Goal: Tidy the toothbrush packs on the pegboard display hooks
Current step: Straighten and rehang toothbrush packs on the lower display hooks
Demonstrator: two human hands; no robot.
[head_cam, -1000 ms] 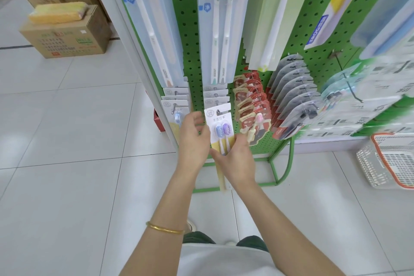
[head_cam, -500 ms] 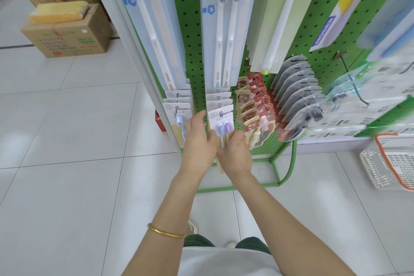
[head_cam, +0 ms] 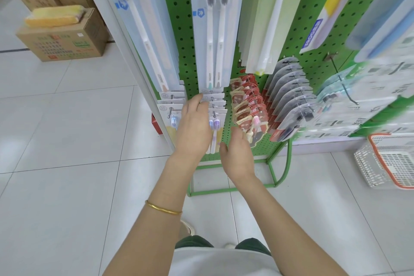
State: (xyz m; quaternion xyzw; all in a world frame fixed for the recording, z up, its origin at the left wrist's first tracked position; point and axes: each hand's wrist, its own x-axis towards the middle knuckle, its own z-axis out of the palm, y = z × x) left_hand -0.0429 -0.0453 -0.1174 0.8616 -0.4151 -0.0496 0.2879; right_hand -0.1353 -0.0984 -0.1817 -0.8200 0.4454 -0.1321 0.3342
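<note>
The left hand (head_cam: 195,127) covers the left side of the front purple toothbrush pack (head_cam: 216,123). Whether its fingertips press on the cards behind cannot be told. The long toothbrush packs (head_cam: 212,29) above are cut off by the top edge. The hanging packs (head_cam: 369,101) at the far right are blurred, and their print is unreadable. The white basket (head_cam: 369,168) is cut by the right edge. The print on the cardboard box (head_cam: 62,45) is too small to read.

Upper right, a slanted toothbrush pack (head_cam: 331,6) carries a blue strip reading "FROG"; lettering on the twin-brush pack (head_cam: 215,29), top centre, and the cardboard box (head_cam: 65,45), upper left, is illegible.
</note>
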